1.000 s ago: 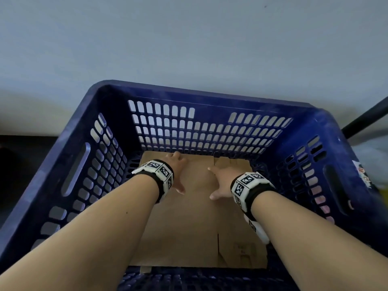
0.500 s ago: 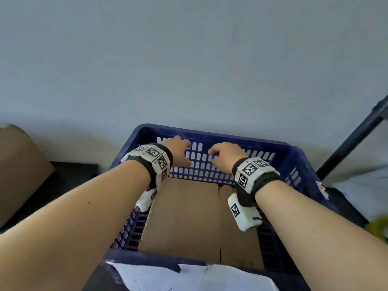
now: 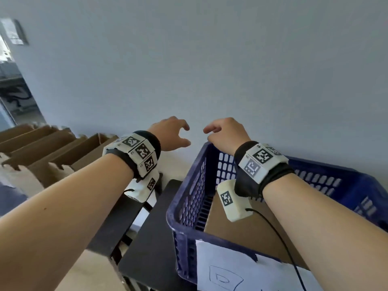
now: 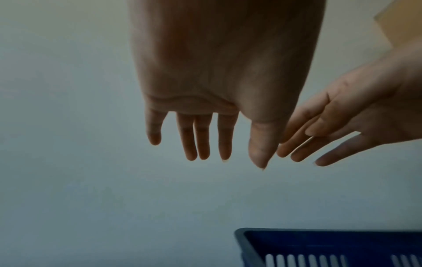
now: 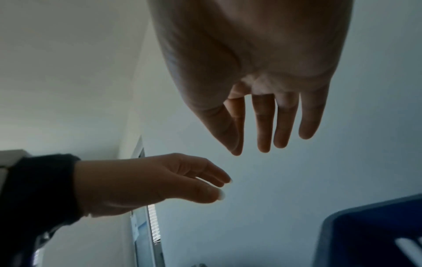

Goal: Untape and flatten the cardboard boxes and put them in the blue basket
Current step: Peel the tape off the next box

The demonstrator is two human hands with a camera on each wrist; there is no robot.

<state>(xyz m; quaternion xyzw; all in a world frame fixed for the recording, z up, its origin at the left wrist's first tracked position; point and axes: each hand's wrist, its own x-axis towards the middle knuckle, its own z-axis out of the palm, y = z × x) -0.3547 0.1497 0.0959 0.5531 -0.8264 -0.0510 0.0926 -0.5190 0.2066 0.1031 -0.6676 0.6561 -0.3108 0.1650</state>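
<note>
The blue basket [image 3: 189,208] stands at the lower right of the head view, with flattened brown cardboard [image 3: 252,229] lying inside it. Both hands hang in the air above its far left corner, empty. My left hand [image 3: 174,135] is to the left of the basket, fingers loosely spread [image 4: 203,144]. My right hand [image 3: 224,133] is over the basket's far rim, fingers relaxed and straight [image 5: 265,126]. A corner of the basket [image 4: 297,247] shows below the left hand. Upright open cardboard boxes [image 3: 52,148] stand in a row at the left.
A white paper label with a drawing [image 3: 241,269] is taped on the basket's near wall. The basket rests on a black stand [image 3: 151,238]. A plain pale wall [image 3: 210,70] fills the background. A doorway [image 3: 14,85] opens at the far left.
Both hands have lifted out of the basket, off the flattened cardboard, and moved up and left. The view has swung left, bringing the row of boxes into sight.
</note>
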